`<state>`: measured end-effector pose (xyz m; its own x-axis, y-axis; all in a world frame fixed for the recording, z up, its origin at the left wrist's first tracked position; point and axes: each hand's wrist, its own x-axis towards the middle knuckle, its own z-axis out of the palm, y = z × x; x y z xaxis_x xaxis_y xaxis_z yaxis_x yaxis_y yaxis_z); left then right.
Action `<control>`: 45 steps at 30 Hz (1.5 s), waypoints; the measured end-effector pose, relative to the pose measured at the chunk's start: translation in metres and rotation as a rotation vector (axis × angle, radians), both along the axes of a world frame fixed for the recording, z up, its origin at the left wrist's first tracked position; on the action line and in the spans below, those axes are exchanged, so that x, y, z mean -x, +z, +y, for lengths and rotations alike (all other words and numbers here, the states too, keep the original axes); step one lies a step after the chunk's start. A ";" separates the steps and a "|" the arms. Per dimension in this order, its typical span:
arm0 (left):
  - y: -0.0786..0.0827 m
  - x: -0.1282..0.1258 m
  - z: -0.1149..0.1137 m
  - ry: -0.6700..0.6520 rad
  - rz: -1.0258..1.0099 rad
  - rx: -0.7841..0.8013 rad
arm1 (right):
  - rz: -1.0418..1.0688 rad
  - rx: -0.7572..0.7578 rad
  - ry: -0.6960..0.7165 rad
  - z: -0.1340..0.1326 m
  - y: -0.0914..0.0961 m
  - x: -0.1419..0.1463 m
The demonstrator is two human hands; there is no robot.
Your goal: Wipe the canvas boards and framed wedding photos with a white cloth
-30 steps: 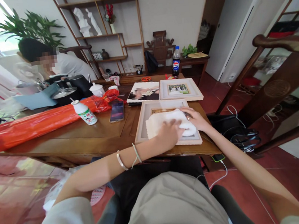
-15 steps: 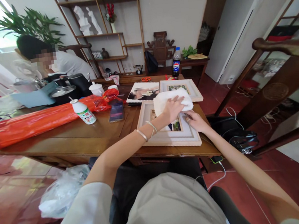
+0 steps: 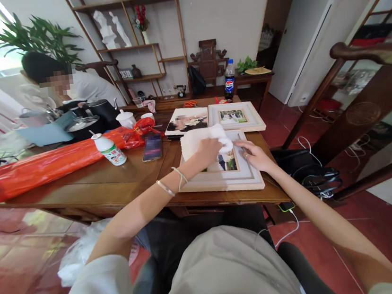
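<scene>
A pale wooden picture frame (image 3: pixel 246 179) lies flat at the near right corner of the wooden table (image 3: pixel 114 176). My left hand (image 3: pixel 208 151) presses a white cloth (image 3: pixel 202 139) onto the upper part of the frame's glass, fingers closed over the cloth. My right hand (image 3: pixel 256 156) rests on the frame's right side, fingers spread flat, holding it steady. A small photo shows in the frame between my two hands.
A second pale frame (image 3: pixel 237 116) and an unframed photo (image 3: pixel 187 121) lie behind. A phone (image 3: pixel 152 147), a small white bottle (image 3: pixel 109 149), a long orange plastic bag (image 3: pixel 41 166), a cola bottle (image 3: pixel 229 81) and kettles are on the table. Another person (image 3: pixel 67 84) sits far left.
My left hand swept the cloth from the frame's lower half up past its top edge, then back down to the upper part of the glass. My right hand stayed on the frame's right side.
</scene>
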<state>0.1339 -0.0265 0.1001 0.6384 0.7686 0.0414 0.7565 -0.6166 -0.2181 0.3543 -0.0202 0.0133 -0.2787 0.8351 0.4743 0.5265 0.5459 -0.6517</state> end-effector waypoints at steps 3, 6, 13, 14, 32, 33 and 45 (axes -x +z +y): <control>0.001 -0.008 -0.042 -0.101 0.005 0.037 | 0.004 0.010 -0.001 -0.001 0.001 -0.001; 0.003 -0.022 -0.088 -0.331 -0.040 0.044 | 0.000 0.032 0.010 -0.003 0.004 -0.001; 0.006 -0.031 -0.118 -0.350 -0.031 0.004 | -0.017 0.054 0.009 -0.007 0.010 -0.001; 0.005 -0.030 -0.115 -0.321 -0.010 0.009 | -0.018 0.056 0.003 -0.006 0.009 -0.001; -0.026 0.032 0.026 -0.173 -0.016 -0.117 | -0.023 0.038 -0.034 -0.005 0.005 0.002; -0.025 0.032 0.023 -0.189 -0.029 -0.090 | -0.027 0.040 -0.039 -0.005 0.005 0.002; 0.011 0.046 -0.081 -0.376 -0.136 0.225 | -0.036 0.031 -0.027 -0.005 0.006 0.001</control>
<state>0.0875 -0.1072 0.1109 0.8752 0.4837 0.0031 0.4832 -0.8747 0.0383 0.3529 -0.0254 0.0197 -0.2723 0.8567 0.4380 0.5641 0.5109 -0.6486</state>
